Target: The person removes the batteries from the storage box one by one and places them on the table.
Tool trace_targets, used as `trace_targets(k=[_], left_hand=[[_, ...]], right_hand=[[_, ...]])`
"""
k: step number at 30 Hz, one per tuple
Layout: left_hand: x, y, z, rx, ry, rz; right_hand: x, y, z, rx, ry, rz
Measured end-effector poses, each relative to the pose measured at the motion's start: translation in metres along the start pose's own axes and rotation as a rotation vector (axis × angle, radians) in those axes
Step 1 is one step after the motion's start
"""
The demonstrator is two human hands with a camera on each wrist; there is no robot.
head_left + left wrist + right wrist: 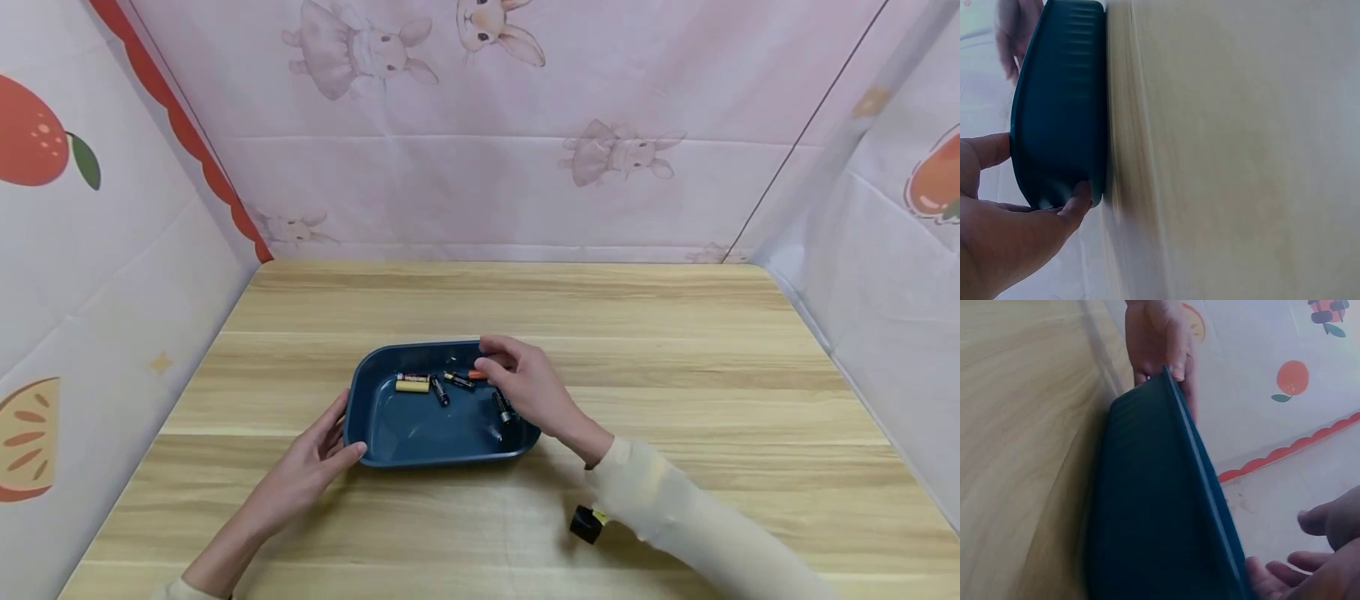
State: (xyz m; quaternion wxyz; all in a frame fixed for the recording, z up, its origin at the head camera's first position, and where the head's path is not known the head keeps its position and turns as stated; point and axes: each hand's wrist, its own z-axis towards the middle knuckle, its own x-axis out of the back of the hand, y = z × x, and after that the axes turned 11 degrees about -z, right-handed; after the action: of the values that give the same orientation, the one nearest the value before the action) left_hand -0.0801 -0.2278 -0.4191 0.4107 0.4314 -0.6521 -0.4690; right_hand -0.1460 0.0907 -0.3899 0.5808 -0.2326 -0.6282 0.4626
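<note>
A dark blue basin (442, 460) stands on the table with several batteries inside. My left hand (318, 454) grips its left end, thumb on the near corner of the rim and fingers along the outer wall. Over the basin's right end hovers my right hand (528, 383), fingers loosely bent, thumb apart and nothing seen between them. Two batteries (412, 382) lie side by side at the back left, black ones (440, 391) beside them. An orange battery (477, 375) is partly hidden by the right fingertips; another black battery (502, 407) lies below that hand.
A small black object (586, 525) with a bit of yellow shows beside the right sleeve (675, 500), which partly covers it. Wood-grain table (525, 300) surrounds the basin. Printed cloth walls (480, 192) stand at the back and both sides.
</note>
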Motion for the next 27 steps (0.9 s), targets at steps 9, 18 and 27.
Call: trace_targets(k=[9, 18, 27], left_hand=[[0.0, -0.002, 0.001, -0.006, 0.007, -0.005], [-0.001, 0.001, 0.0, -0.001, -0.007, -0.009], [0.0, 0.003, 0.001, -0.015, -0.006, 0.005]], right_hand=[[-0.025, 0.008, 0.015, -0.054, -0.004, -0.225], [-0.036, 0.013, 0.023, -0.058, -0.047, -0.389], [-0.043, 0.014, 0.029, -0.035, -0.104, -0.477]])
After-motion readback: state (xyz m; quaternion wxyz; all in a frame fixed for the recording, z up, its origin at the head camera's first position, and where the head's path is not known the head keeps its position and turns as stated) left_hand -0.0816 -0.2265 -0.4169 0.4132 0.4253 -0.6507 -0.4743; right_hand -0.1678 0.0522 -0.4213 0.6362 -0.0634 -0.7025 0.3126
